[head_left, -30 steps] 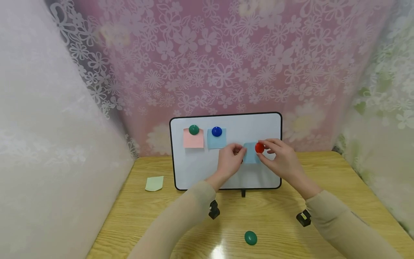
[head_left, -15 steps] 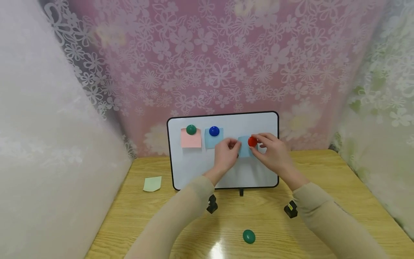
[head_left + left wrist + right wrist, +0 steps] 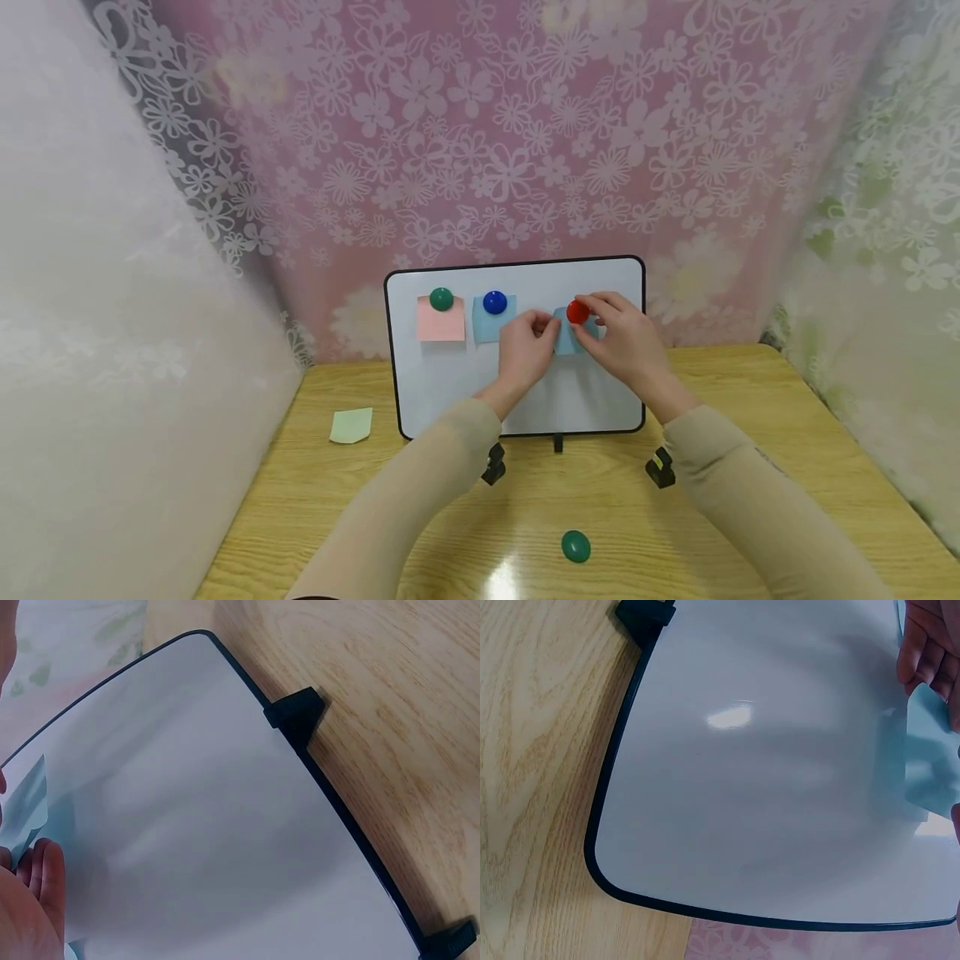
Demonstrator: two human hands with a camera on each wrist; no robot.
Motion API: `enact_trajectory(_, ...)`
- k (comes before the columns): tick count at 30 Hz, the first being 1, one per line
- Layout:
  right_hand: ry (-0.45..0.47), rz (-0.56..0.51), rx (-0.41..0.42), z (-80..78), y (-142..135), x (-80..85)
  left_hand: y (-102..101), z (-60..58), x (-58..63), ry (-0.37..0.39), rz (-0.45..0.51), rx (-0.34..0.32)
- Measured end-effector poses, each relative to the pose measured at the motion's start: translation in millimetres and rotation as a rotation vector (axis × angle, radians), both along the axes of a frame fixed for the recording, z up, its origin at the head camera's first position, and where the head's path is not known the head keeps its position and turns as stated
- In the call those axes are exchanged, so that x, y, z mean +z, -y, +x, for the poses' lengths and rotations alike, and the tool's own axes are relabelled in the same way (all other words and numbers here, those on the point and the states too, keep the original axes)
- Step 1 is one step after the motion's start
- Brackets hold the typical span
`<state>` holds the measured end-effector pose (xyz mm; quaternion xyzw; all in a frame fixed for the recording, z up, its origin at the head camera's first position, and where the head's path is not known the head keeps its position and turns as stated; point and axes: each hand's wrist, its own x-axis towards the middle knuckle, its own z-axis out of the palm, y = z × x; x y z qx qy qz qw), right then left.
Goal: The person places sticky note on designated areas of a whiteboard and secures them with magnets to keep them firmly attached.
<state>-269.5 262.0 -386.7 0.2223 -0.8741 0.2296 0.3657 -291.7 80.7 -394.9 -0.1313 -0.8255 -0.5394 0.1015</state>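
My left hand point(image 3: 525, 350) pinches the left edge of a blue sticky note point(image 3: 568, 340) in front of the whiteboard point(image 3: 517, 404). Between the thumb and fingers of my right hand point(image 3: 626, 337) is a round red magnet point(image 3: 577, 312), which overlaps the upper part of that note. In the right wrist view the note point(image 3: 930, 754) stands slightly off the board, its reflection showing beside it. Further left on the board, a green magnet point(image 3: 441, 299) sits on a pink note point(image 3: 441, 327), and a blue magnet point(image 3: 495, 302) on another blue note point(image 3: 486, 330).
A pale green sticky note point(image 3: 351, 426) lies on the wooden table point(image 3: 420, 508) left of the board. Near the front lies a second green magnet point(image 3: 576, 547). Black feet point(image 3: 296, 712) support the board's lower edge. Behind it hangs a pink floral curtain point(image 3: 487, 167).
Both hands have moved up the board with the blue note. My right hand has brought the red magnet up and left, nearer my left hand.
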Motion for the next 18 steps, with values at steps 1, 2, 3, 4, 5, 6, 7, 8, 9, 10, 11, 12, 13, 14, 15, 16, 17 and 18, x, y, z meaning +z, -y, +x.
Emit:
enact_trajectory(1, -0.003, 0.000, -0.002, -0.8, 1, 0.6, 0, -0.1, -0.2, 0.001, -0.006, 0.000)
enact_trajectory(2, -0.005, -0.002, -0.004, -1.5, 2, 1.3, -1, -0.2, -0.6, 0.001, -0.010, 0.001)
enact_trajectory(3, -0.008, -0.004, -0.005, -2.1, 2, 1.8, -1, -0.2, -1.0, 0.000, -0.013, 0.001)
enact_trajectory(4, -0.012, -0.010, -0.005, -2.7, 3, 2.3, -1, -0.4, -1.6, -0.001, -0.014, 0.002)
enact_trajectory(5, -0.016, -0.016, -0.006, -3.3, 4, 2.8, -1, -0.4, -2.0, -0.002, -0.016, 0.003)
enact_trajectory(6, -0.020, -0.022, -0.008, -3.7, 4, 3.3, -1, -0.5, -2.3, -0.002, -0.015, 0.004)
enact_trajectory(7, -0.023, -0.027, -0.010, -4.2, 5, 3.7, -1, -0.7, -2.4, 0.000, -0.013, 0.004)
enact_trajectory(8, -0.027, -0.032, -0.014, -4.5, 5, 4.0, -1, -1.0, -2.3, 0.005, -0.010, 0.003)
enact_trajectory(9, -0.030, -0.036, -0.017, -4.6, 5, 4.4, 0, -1.3, -1.8, 0.011, -0.003, 0.001)
enact_trajectory(10, -0.032, -0.040, -0.019, -5.0, 5, 4.8, 0, -1.7, -1.1, 0.018, 0.002, 0.002)
enact_trajectory(11, -0.032, -0.041, -0.023, -5.2, 6, 5.1, 1, -2.0, 0.1, 0.024, 0.007, 0.003)
enact_trajectory(12, -0.031, -0.042, -0.025, -5.3, 6, 5.4, 2, -2.7, 1.4, 0.030, 0.014, 0.005)
enact_trajectory(13, -0.030, -0.041, -0.028, -5.6, 6, 5.6, 3, -3.2, 2.7, 0.036, 0.016, 0.007)
enact_trajectory(14, -0.029, -0.040, -0.031, -5.6, 6, 5.7, 4, -3.7, 4.0, 0.042, 0.020, 0.010)
enact_trajectory(15, -0.027, -0.038, -0.033, -5.8, 6, 5.9, 4, -4.2, 5.4, 0.047, 0.024, 0.011)
enact_trajectory(16, -0.026, -0.037, -0.035, -6.1, 6, 6.0, 5, -4.7, 6.7, 0.053, 0.023, 0.013)
enact_trajectory(17, -0.024, -0.034, -0.037, -6.3, 6, 6.1, 6, -5.4, 7.9, 0.056, 0.020, 0.013)
enact_trajectory(18, -0.023, -0.032, -0.039, -6.7, 6, 6.3, 6, -6.2, 8.9, 0.055, 0.014, 0.013)
